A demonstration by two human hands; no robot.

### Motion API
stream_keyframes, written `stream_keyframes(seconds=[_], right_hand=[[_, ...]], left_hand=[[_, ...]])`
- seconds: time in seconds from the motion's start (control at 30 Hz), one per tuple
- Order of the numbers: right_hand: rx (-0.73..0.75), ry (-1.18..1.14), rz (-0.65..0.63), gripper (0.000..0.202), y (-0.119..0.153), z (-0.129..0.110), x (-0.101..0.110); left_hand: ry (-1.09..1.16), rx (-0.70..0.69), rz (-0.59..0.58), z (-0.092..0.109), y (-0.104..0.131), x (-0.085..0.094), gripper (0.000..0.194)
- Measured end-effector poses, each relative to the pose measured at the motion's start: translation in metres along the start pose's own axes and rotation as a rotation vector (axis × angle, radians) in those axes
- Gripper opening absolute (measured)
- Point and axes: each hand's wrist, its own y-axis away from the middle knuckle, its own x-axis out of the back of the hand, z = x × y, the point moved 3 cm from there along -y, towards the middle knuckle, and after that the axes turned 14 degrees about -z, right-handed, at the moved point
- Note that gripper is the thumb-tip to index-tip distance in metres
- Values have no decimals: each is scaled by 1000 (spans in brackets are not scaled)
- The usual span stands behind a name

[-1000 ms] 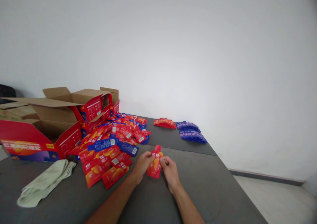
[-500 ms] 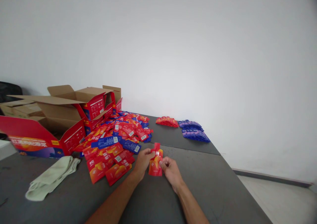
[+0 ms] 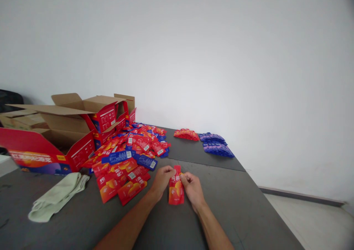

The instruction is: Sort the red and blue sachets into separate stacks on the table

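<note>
A red pouch point(image 3: 176, 193) with orange fruit printing and white characters is held upright over the dark table, its narrow neck at the top. My left hand point(image 3: 162, 181) pinches its upper left edge between thumb and fingers. On the other side, my right hand point(image 3: 193, 189) grips the upper right edge, just below the neck. Left of my hands lies a loose heap of red and blue pouches point(image 3: 143, 143), its nearest red ones close to my left forearm.
Open red cartons point(image 3: 80, 150) stand along the left. A folded pale green cloth point(image 3: 58, 198) lies in front of them. Toward the wall sit a neat row of red pouches point(image 3: 186, 134) and stacked rows of blue pouches point(image 3: 217, 146). The grey table point(image 3: 249, 205) ends at the right.
The red pouch has come slightly lower and nearer to me. My right hand has moved up its edge, from the middle toward the neck.
</note>
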Motion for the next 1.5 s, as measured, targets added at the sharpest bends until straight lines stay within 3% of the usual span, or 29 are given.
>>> stream_keyframes(seconds=[0.13,0.3,0.37,0.47,0.57,0.63,0.7,0.83,0.97,1.03,1.17,1.33,1.5], right_hand=[[-37,5,-6,49,1,-1,0],[-113,-23,-234,40,8,0,-5],[-135,-17,-268,36,7,6,-4],[-124,-16,-164,32,2,21,2],[-96,-9,-48,35,-7,35,9],[-87,32,70,41,-12,44,15],[-61,83,180,52,-16,52,21],[23,134,240,66,-23,62,31],[41,364,230,50,-29,65,39],[34,539,229,40,-31,63,38],[-31,834,197,39,-32,55,30],[-105,1125,168,45,-25,44,17],[-151,1178,-28,54,-23,47,9]], left_hand=[[-54,-6,59,-2,-2,3,28],[-65,-26,168,-6,-6,13,38],[-55,-7,162,-6,-6,15,40],[56,118,61,-16,-6,10,39],[69,267,-44,-34,-4,0,54],[-3,251,-41,-44,-6,-6,62],[-78,162,-17,-50,-10,-10,53],[-223,54,8,-51,-25,-17,37],[-642,-19,-94,-43,-31,-25,47],[-870,13,-147,-41,-28,-29,54],[-1177,96,-174,-39,-17,-33,55],[-1263,91,-176,-37,-12,-31,52],[-1298,116,-120,-38,-12,-25,51]])
